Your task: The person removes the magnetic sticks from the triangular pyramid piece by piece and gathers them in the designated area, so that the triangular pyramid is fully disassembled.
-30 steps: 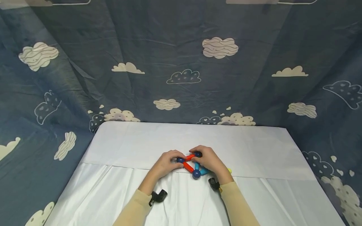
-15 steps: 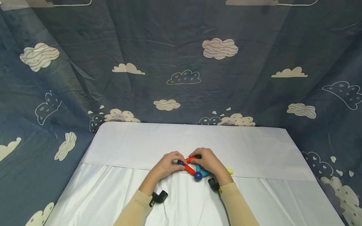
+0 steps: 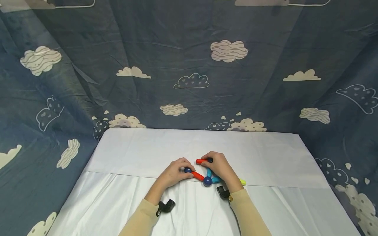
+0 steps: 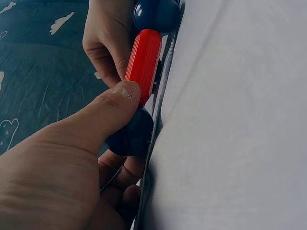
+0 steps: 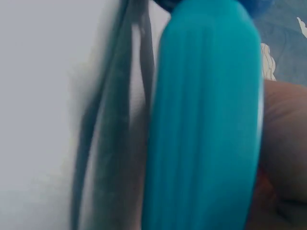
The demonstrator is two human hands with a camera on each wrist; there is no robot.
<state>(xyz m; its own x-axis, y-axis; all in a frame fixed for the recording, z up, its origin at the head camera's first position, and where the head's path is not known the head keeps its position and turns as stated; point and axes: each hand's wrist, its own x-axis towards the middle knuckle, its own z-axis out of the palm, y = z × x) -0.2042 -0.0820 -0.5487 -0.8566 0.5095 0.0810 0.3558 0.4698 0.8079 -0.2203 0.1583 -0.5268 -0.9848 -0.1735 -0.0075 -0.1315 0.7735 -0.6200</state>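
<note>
Blue balls and coloured rods of a construction toy lie joined mid-table. My left hand (image 3: pixel 174 172) pinches a dark blue ball (image 3: pixel 187 170), its thumb also touching the red rod (image 3: pixel 198 176) stuck to it. That rod's other end meets a second blue ball (image 3: pixel 207 181), from which two light-blue rods (image 3: pixel 216 180) branch. My right hand (image 3: pixel 220 165) grips another red rod (image 4: pixel 158 72) near a dark ball (image 3: pixel 210 160); the rod's left end points free, apart from my left hand. In the right wrist view, a light-blue rod (image 5: pixel 201 120) fills the middle, beside part of my hand.
A yellow-green rod (image 3: pixel 242 182) sticks out to the right of my right wrist. White cloth (image 3: pixel 133 147) covers the table, with a fold line across it. A dark cloud-patterned curtain (image 3: pixel 189 98) stands behind and at both sides.
My right hand has drawn its red rod right and away from the ball in my left hand, opening a gap. The joining ball has shifted slightly right; my left hand keeps its hold.
</note>
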